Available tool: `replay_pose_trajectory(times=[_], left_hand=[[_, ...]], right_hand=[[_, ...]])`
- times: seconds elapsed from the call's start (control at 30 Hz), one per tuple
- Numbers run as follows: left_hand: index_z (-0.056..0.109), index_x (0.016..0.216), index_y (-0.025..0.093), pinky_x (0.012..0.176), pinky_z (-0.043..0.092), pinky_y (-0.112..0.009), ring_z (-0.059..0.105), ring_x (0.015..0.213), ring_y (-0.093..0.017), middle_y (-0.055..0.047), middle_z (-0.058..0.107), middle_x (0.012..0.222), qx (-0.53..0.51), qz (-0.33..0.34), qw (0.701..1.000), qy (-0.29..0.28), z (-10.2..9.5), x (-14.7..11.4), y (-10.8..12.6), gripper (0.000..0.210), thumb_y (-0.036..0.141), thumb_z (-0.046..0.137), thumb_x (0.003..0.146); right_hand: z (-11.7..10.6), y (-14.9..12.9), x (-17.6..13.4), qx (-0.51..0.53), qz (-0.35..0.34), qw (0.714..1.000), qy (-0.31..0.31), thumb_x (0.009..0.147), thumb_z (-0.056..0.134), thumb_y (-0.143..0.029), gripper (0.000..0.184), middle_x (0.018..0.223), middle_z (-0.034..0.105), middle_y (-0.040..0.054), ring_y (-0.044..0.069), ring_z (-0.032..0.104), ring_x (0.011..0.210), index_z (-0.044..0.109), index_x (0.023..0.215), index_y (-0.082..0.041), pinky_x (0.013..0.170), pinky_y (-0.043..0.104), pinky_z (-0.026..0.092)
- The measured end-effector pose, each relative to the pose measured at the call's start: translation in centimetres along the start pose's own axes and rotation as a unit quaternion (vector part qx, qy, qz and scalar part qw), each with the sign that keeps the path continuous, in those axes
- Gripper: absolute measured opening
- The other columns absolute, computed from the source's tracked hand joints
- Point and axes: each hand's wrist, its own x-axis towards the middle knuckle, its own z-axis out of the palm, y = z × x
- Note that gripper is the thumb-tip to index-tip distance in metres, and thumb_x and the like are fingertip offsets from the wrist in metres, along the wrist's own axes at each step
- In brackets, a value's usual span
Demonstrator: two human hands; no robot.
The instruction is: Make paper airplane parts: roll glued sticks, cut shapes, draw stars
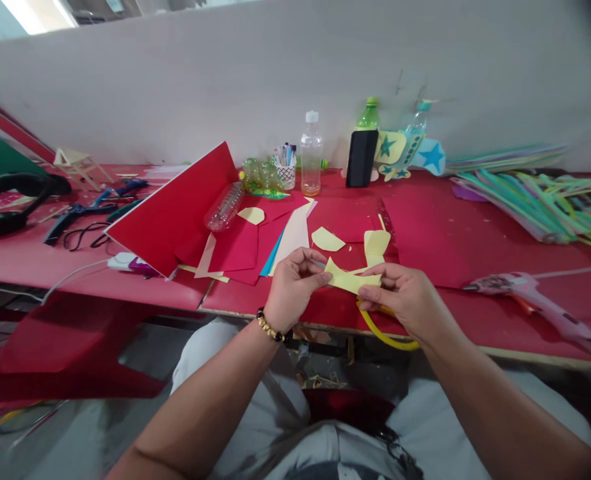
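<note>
A small piece of pale yellow paper (pixel 348 279) with curved edges is stretched between my two hands above the red table. My left hand (pixel 298 280) pinches its left end between thumb and fingers. At the other end my right hand (pixel 398 293) has its thumb and fingers closed on the paper. A bright yellow curved loop (pixel 388 340) shows just below my right hand at the table's edge; whether that hand touches it is hidden. More cut yellow paper pieces (pixel 328 239) lie beyond, one folded piece (pixel 376 247) close to my right fingers.
A pink glue gun (pixel 540 303) lies at right. Behind stand a clear bottle (pixel 311 157), a pen cup (pixel 285 170), a black phone (pixel 361 159) and a decorated bottle craft (pixel 410 150). A red board (pixel 180 207) leans at left beside a plastic bottle (pixel 224 207).
</note>
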Motion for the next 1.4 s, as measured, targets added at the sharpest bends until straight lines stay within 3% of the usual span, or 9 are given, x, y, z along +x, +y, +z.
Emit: replay_pose_trajectory(times=[0.23,0.4,0.53,0.63,0.77,0.87,1.13,1.33,1.4], left_hand=[[0.056,0.091,0.015,0.066,0.051,-0.023,0.062,0.061,-0.01,0.002,0.065,0.067,-0.02,0.022,0.999,0.03,0.1,0.1,0.1,0.037,0.019,0.08,0.062],[0.052,0.099,0.017,0.061,0.052,-0.023,0.062,0.059,-0.01,0.003,0.067,0.07,-0.118,-0.062,0.991,0.007,1.3,-0.2,-0.8,0.052,0.024,0.084,0.058],[0.053,0.097,0.017,0.059,0.052,-0.023,0.063,0.056,-0.011,0.003,0.067,0.066,-0.129,-0.09,0.988,0.003,2.1,-0.5,-1.4,0.057,0.025,0.087,0.052],[0.055,0.095,0.016,0.056,0.051,-0.021,0.063,0.053,-0.011,0.002,0.067,0.063,-0.115,-0.095,0.989,-0.005,2.2,-0.5,-1.5,0.055,0.025,0.087,0.052],[0.058,0.08,0.014,0.055,0.049,-0.02,0.063,0.053,-0.01,0.0,0.068,0.064,-0.1,-0.096,0.99,-0.01,1.9,-0.4,-1.1,0.037,0.029,0.084,0.058],[0.056,0.068,0.014,0.051,0.046,-0.018,0.059,0.048,-0.009,0.001,0.064,0.055,-0.084,-0.082,0.993,0.018,1.5,-0.2,-0.6,0.032,0.033,0.081,0.063],[0.057,0.071,0.014,0.049,0.043,-0.017,0.057,0.048,-0.008,0.003,0.061,0.054,-0.091,-0.063,0.992,0.06,1.3,0.1,-0.4,0.032,0.037,0.078,0.066],[0.068,0.082,0.012,0.056,0.046,-0.02,0.059,0.057,-0.009,-0.003,0.068,0.071,-0.083,-0.129,0.986,-0.06,1.7,-0.7,-0.6,0.034,0.034,0.082,0.062],[0.07,0.081,0.011,0.055,0.045,-0.019,0.058,0.056,-0.009,-0.005,0.068,0.072,-0.078,-0.139,0.985,-0.069,1.7,-0.8,-0.6,0.032,0.035,0.081,0.064]], right_hand=[[0.1,-0.3,-0.2,0.003,0.01,1.0,-0.013,0.066,0.08,-0.031,0.033,0.061,0.069,-0.0003,0.014,0.068,0.053,0.064,0.089,-0.016,0.054,0.02,0.054],[1.4,0.2,-0.3,0.041,-0.021,0.999,0.03,0.067,0.079,-0.031,0.031,0.063,0.069,-0.0012,0.014,0.067,0.053,0.061,0.087,-0.017,0.056,0.022,0.054],[1.6,0.3,-0.3,0.036,-0.007,0.999,0.009,0.066,0.08,-0.033,0.036,0.068,0.071,0.0008,0.016,0.069,0.056,0.061,0.091,-0.016,0.057,0.025,0.056],[1.6,0.0,-0.3,0.009,0.01,1.0,-0.016,0.068,0.078,-0.037,0.033,0.065,0.07,0.0016,0.014,0.066,0.051,0.062,0.086,-0.015,0.051,0.023,0.053],[1.7,-0.4,-0.5,-0.007,0.015,1.0,0.003,0.07,0.075,-0.04,0.03,0.054,0.066,-0.0012,0.013,0.063,0.043,0.059,0.077,-0.016,0.044,0.021,0.048],[1.8,-0.4,-0.7,-0.005,0.015,1.0,0.002,0.07,0.075,-0.039,0.029,0.054,0.067,-0.0013,0.013,0.063,0.043,0.058,0.075,-0.017,0.044,0.021,0.049],[1.8,-0.3,-0.8,0.03,0.021,0.999,-0.015,0.073,0.072,-0.037,0.029,0.062,0.071,0.0018,0.016,0.068,0.052,0.058,0.087,-0.016,0.053,0.025,0.055],[1.8,-0.6,-0.7,0.04,-0.018,0.999,-0.023,0.074,0.072,-0.034,0.035,0.063,0.069,-0.002,0.015,0.067,0.051,0.054,0.099,-0.019,0.052,0.026,0.054],[1.7,-0.6,-0.7,0.032,-0.034,0.998,-0.035,0.076,0.07,-0.032,0.035,0.066,0.07,-0.0012,0.015,0.068,0.053,0.052,0.103,-0.019,0.054,0.026,0.054]])
